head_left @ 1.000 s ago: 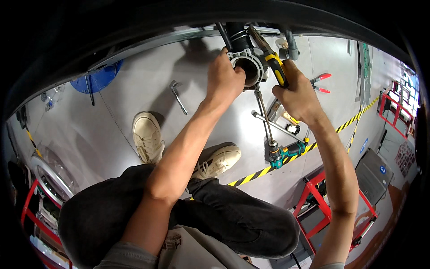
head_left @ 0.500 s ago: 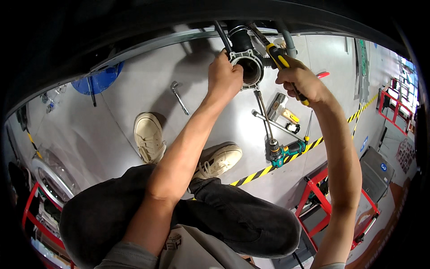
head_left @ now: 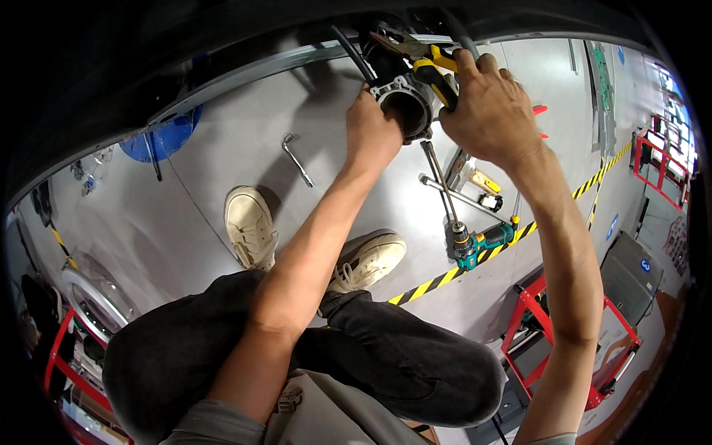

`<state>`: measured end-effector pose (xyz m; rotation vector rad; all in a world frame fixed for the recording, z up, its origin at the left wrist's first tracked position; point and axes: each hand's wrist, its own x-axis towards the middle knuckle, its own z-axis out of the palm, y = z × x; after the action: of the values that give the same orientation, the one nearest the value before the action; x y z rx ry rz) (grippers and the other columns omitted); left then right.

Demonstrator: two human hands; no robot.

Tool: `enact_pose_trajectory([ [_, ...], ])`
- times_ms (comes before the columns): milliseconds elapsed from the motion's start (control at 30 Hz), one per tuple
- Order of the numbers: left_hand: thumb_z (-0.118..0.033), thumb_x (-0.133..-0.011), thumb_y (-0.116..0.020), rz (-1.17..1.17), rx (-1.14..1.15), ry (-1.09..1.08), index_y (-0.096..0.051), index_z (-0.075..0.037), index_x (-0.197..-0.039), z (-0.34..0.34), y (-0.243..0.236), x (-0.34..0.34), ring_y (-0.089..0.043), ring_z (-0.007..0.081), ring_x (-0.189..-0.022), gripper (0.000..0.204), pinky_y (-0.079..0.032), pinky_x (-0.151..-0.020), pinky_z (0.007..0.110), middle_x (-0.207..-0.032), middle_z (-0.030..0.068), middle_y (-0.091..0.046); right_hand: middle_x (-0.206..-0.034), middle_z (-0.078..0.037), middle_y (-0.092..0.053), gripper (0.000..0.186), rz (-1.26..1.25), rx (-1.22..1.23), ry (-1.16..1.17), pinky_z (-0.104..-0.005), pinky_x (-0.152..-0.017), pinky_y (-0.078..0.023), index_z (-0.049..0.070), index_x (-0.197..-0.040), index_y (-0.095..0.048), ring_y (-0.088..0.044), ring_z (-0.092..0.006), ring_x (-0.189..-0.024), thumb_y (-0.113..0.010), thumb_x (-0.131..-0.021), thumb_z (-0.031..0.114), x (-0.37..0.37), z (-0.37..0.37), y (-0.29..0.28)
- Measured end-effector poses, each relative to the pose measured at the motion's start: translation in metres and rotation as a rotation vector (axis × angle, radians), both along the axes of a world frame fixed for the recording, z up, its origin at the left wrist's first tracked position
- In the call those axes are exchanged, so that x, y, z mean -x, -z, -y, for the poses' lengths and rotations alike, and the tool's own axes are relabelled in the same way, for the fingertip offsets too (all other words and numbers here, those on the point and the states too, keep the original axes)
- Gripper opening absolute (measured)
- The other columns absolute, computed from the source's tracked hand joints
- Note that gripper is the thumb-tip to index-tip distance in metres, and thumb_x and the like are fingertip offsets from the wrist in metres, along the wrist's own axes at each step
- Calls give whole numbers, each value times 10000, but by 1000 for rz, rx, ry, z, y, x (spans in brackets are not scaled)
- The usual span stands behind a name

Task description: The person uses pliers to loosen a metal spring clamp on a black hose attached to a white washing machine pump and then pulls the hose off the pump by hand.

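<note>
My left hand (head_left: 373, 132) is closed on the left side of a round, open-mouthed housing (head_left: 387, 90) with a pale lugged rim. Its thumb lies at the opening. A black rubber hose (head_left: 383, 65) runs up from the housing into the dark underside of the machine. In my right hand (head_left: 491, 110) is a pair of pliers (head_left: 429, 65) with yellow-and-black handles. The jaws are spread and reach over the hose just above the housing; whether they touch it I cannot tell. My fingers hide part of the handles.
Below the housing lie a green cordless drill (head_left: 483, 245) with a long bit, a hammer (head_left: 460, 172) and a metal bar (head_left: 466, 199). An L-shaped socket wrench (head_left: 297, 160) rests left of them. A grey corrugated hose (head_left: 461, 37) hangs beside my right hand.
My right hand has moved up and turned knuckles upward. The pliers have swung left toward the hose, and their handles are now spread. My left hand keeps hold of the housing.
</note>
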<state>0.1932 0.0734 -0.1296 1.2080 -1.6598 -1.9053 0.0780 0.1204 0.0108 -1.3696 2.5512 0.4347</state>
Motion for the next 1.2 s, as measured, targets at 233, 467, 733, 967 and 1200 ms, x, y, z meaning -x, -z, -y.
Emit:
enact_pose_trajectory([
  [233, 59, -788, -556, 99, 223, -38, -543, 74, -1092, -11, -18, 7, -626, 444, -915, 305, -495, -811, 446, -960, 263, -642, -1082, -228, -579, 634, -29, 136, 24, -475, -831, -483, -2, -1269, -470, -601, -400, -971, -694, -743, 271, -14, -24, 17],
  [467, 32, -857, -496, -131, -377, -212, -545, 49, -1159, -9, -1, 0, -615, 231, -904, 307, -485, -824, 346, -1024, 153, -641, -1069, -176, -626, 468, 784, 409, 503, -350, -857, -482, -38, -1288, -533, -612, -253, -926, -584, -831, 51, -5, -74, -11],
  [733, 71, -902, -443, -360, -837, -300, -557, -46, -1220, -1, 13, -7, -633, 166, -998, 357, -537, -871, 318, -1149, 60, -621, -945, -42, -594, 446, 885, 444, 822, -236, -607, -394, -40, -1241, -579, -470, -79, -695, -535, -798, -4, 5, -156, 45],
  [967, -14, -977, -443, -409, -1001, -171, -508, -46, -1302, 16, 52, -20, -608, 249, -1087, 334, -539, -878, 430, -1238, 117, -589, -696, 18, -494, 345, 974, 514, 1104, -228, -471, -273, -60, -1123, -612, -367, -46, -523, -565, -802, 57, 49, -206, 115],
  [1200, -25, -993, -437, -399, -876, -139, -455, -53, -1342, 7, 29, -17, -574, 257, -1144, 350, -518, -918, 451, -1321, 115, -532, -964, -203, -669, 367, 280, 286, 531, -381, -884, -494, -5, -1169, -647, -651, -335, -968, -605, -839, 152, 52, -191, 140],
])
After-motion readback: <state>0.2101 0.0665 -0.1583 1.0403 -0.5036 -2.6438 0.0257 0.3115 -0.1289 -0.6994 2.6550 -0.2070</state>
